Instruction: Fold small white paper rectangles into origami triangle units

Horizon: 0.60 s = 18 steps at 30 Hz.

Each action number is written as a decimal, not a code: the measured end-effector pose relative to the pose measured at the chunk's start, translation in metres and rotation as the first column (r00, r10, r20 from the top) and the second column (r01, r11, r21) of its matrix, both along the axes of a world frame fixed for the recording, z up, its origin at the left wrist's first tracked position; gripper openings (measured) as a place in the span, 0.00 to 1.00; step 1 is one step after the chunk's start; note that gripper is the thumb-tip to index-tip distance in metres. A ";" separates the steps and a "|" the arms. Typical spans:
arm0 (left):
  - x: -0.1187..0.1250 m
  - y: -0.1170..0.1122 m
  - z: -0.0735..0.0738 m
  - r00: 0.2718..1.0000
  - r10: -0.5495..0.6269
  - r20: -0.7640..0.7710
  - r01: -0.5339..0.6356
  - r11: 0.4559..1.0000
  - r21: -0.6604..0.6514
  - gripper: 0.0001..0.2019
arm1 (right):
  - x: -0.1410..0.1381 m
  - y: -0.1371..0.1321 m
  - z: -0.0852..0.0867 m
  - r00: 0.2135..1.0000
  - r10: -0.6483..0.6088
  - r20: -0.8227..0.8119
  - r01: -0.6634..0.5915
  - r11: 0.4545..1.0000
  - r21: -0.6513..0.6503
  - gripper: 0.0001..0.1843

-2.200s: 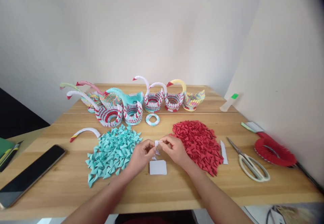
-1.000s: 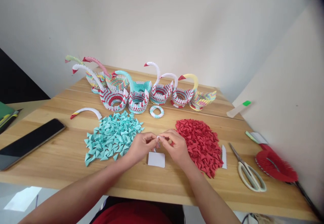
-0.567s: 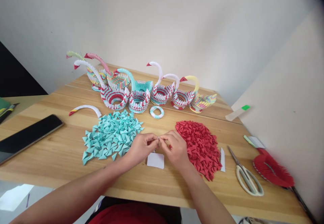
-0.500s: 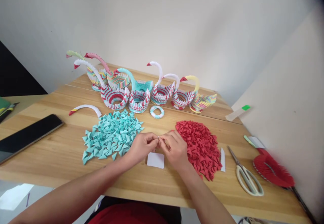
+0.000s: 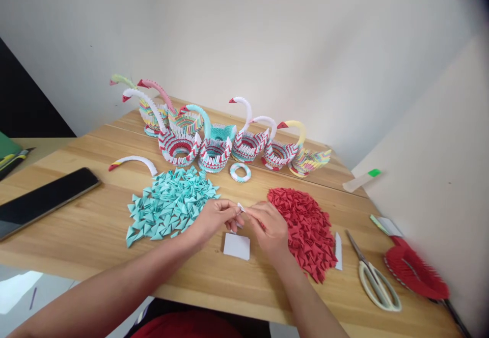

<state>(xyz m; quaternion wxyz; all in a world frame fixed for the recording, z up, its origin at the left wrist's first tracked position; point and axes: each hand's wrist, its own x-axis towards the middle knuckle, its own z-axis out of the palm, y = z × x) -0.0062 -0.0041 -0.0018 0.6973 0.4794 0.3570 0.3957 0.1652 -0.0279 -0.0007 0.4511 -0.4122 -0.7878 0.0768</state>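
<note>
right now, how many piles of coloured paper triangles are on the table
2: the teal pile beside the left hand and the red pile beside the right hand. No others show.

Pale walls (image 5: 275, 48) meet behind a wooden table (image 5: 95, 233).

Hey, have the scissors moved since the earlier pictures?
No, neither way. Judged against the white paper strip, the scissors lie to its right, blades pointing away from the person, as before; the camera's view has shifted.

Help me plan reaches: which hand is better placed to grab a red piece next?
Likely the right hand: it's beside the red pile; the left hand is nearer the teal pile.
</note>
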 end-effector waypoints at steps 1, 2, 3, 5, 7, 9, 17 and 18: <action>0.000 0.000 -0.001 1.000 -0.001 0.020 0.001 1.000 -0.016 0.15 | 0.000 0.000 0.001 0.999 0.021 0.044 -0.023 0.999 0.034 0.13; 0.000 0.000 -0.002 0.999 -0.001 0.043 0.002 0.999 -0.033 0.15 | 0.000 0.000 0.001 0.996 0.037 0.085 -0.042 0.997 0.061 0.14; 0.000 0.000 -0.002 0.998 -0.001 0.065 0.004 0.999 -0.046 0.15 | 0.001 0.000 0.002 0.992 0.043 0.120 -0.053 0.995 0.083 0.14; -0.001 0.001 -0.003 0.995 -0.012 0.102 0.017 0.998 -0.052 0.15 | 0.001 0.000 0.002 0.987 0.030 0.160 -0.049 0.992 0.113 0.15; -0.002 0.000 -0.002 0.991 -0.042 0.130 0.047 0.998 -0.033 0.16 | 0.001 0.000 0.003 0.985 0.007 0.170 -0.029 0.992 0.125 0.15; -0.003 0.000 -0.001 0.984 -0.079 0.158 0.082 0.997 -0.014 0.16 | 0.001 0.000 0.002 0.987 -0.010 0.162 -0.010 0.993 0.119 0.14; -0.003 0.006 -0.007 0.995 -0.040 0.096 0.037 0.999 0.030 0.16 | 0.003 0.001 0.004 1.000 0.008 0.018 -0.007 0.999 -0.040 0.11; -0.003 0.007 -0.007 0.998 -0.016 0.068 0.013 0.999 0.040 0.15 | 0.004 0.002 0.005 1.000 0.001 -0.015 -0.002 0.998 -0.068 0.10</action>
